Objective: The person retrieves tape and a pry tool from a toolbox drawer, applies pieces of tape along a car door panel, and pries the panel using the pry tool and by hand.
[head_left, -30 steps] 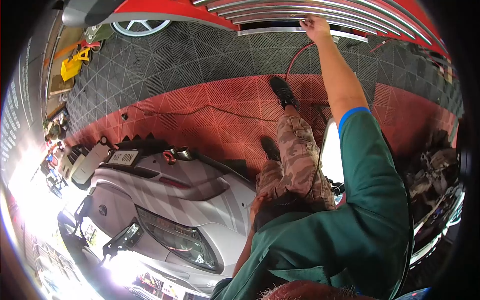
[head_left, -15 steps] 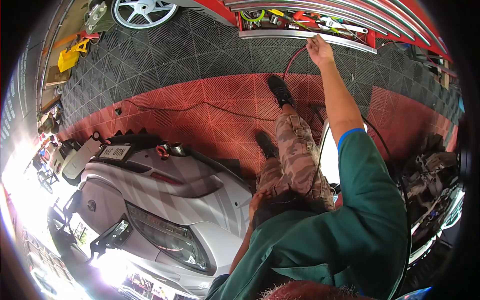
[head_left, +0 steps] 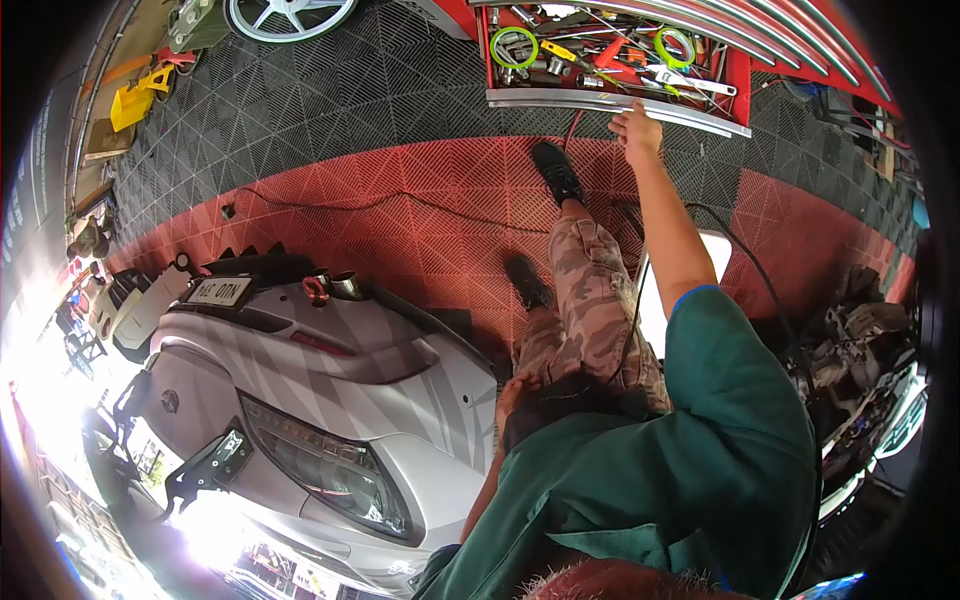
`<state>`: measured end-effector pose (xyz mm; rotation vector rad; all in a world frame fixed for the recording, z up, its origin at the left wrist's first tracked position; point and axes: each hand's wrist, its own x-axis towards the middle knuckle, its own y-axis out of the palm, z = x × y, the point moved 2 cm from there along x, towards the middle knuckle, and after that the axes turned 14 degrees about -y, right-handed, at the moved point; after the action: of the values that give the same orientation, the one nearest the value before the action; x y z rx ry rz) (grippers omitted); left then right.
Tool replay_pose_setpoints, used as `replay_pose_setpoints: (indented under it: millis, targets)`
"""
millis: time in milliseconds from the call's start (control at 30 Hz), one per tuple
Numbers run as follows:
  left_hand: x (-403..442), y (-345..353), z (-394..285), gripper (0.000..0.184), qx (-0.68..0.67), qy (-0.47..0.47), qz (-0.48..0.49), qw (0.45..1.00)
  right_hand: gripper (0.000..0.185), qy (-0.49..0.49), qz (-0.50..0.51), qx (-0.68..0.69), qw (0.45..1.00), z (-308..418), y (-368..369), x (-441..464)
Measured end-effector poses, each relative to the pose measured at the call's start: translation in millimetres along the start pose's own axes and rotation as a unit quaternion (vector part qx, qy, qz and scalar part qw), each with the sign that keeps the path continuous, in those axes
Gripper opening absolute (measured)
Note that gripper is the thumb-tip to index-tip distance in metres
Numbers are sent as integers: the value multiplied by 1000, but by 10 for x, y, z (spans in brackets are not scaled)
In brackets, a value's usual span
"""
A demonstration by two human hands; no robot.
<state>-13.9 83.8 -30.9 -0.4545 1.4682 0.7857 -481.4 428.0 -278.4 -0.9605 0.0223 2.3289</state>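
Observation:
My right hand is at the silver front edge of a pulled-out tool drawer. Its fingers are spread, and one fingertip is at the edge; I cannot tell if it presses on it. Inside the drawer lie two rolls of green tape, a yellow-handled tool, an adjustable wrench, red-handled tools and several sockets. My left hand rests at my waist against dark cloth, its fingers partly visible and laid out flat, with nothing seen in it.
A grey scooter stands at lower left, close to my left arm. A black cable crosses the red and black floor tiles. Beside my right leg is a white surface. Vehicle parts lie at right, and a white wheel is at top left.
The drawer has come further out towards me, showing more tools and the second green tape roll. My right hand has moved back with it and its fingers have loosened from the edge.

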Motion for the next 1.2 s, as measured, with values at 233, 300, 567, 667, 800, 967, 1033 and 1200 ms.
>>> replay_pose_setpoints:
  millis: [233, 300, 567, 667, 800, 967, 1033, 1200]
  targets:
    - [18, 58, -43, 37, -11, -15, -23, 1000, 21, -571, 129, -303, 752, 506, 1226, -238]
    - [73, -24, -27, 37, -18, -19, 5, 1000, 33, -482, 247, -440, 716, 672, 1562, -197]
    - [122, 30, -136, 42, -2, -23, 9, 1000, 32, -439, 301, -621, 576, 726, 1908, -42]
    - [48, 166, -209, 43, -4, -13, 0, 1000, 26, -461, 336, -577, 585, 765, 1749, 34]
    - [-16, 312, -338, 42, -19, -5, 10, 1000, 24, -558, 348, -394, 642, 819, 1382, 66]
    - [-9, 270, -392, 41, -4, -24, -20, 1000, 38, -567, 72, -400, 716, 930, 341, 654]
    - [-20, 289, -449, 41, 22, -15, -18, 999, 40, -464, -57, -431, 772, 1016, -184, 885]
    - [-31, 309, -510, 45, 42, -18, -5, 999, 52, -347, 24, -640, 685, 1011, -876, 1471]
